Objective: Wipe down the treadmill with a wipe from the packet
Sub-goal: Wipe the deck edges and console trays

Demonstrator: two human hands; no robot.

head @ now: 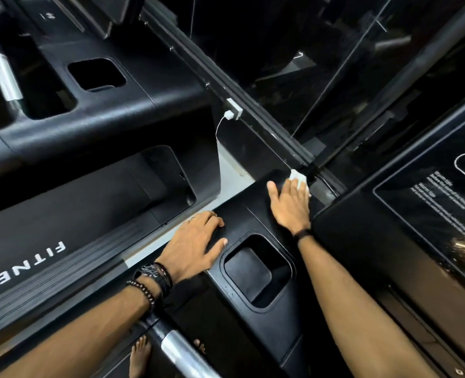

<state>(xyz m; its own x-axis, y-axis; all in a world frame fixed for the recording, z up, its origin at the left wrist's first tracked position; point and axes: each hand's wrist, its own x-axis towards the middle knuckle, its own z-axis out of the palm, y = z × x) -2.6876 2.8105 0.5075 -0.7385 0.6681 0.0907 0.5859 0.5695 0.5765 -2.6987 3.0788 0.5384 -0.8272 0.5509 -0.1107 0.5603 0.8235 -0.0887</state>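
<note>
The right hand [289, 207] lies flat on the far corner of the treadmill [253, 214] console, fingers extended, pressing a white wipe [298, 178] against the black surface. Only the front edge of the wipe shows beyond the fingertips; the rest is covered by the fingers. The grip is a flat press, not a curl.

The left hand [195, 245] rests palm-down on the same console, fingers spread and relaxed, holding nothing. It sits just beside the rectangular cup recess [255, 271], with the thumb touching the recess rim. A ring [193, 218] shows on one finger, and dark bracelets [151, 279] circle the left wrist. A thin dark band [302, 234] circles the right wrist.

The display panel [430, 214] stands to the right of the right forearm. A second treadmill [103, 110] stands to the left. A bare foot [138, 356] shows at the bottom, next to a silver handrail [182, 353]. The packet is not visible.
</note>
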